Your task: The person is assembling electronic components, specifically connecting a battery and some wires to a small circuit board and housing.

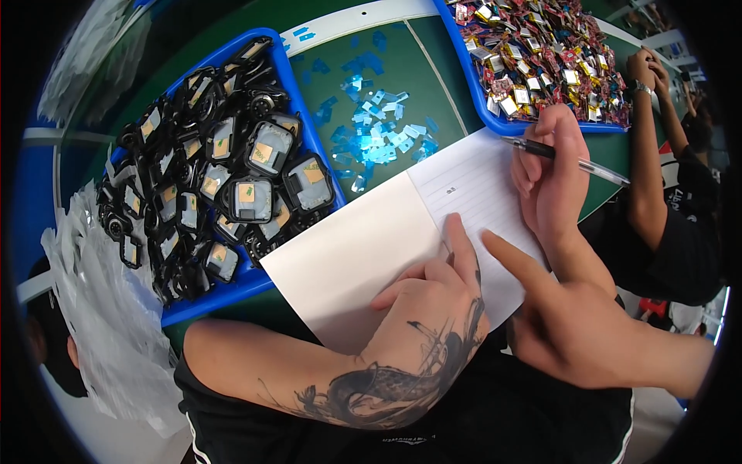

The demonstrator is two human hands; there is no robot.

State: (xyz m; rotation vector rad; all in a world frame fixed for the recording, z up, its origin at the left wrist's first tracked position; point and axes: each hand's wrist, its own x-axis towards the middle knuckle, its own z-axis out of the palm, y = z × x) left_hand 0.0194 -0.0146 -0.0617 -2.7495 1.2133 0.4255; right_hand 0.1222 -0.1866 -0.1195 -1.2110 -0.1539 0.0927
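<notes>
An open notebook (348, 259) lies before me, its left page blank and its right page lined, with a small written mark near the top. My left hand (440, 290) rests on it, index finger stretched out across the lined page and the other fingers partly bent. Over the notebook's right edge, my right hand (550, 166) holds a pen (589, 165) with a black grip and a clear barrel; its tip points left. Another person's hand (568, 317) reaches in from the right, index finger extended toward the lined page and partly covering my right forearm.
A blue tray (287, 66) of black device housings stands at left beside crumpled plastic bags (104, 309). Small blue film pieces (382, 127) lie scattered on the green table (433, 46). Another blue tray (471, 85) holds small boards and batteries. A person (657, 201) sits at right.
</notes>
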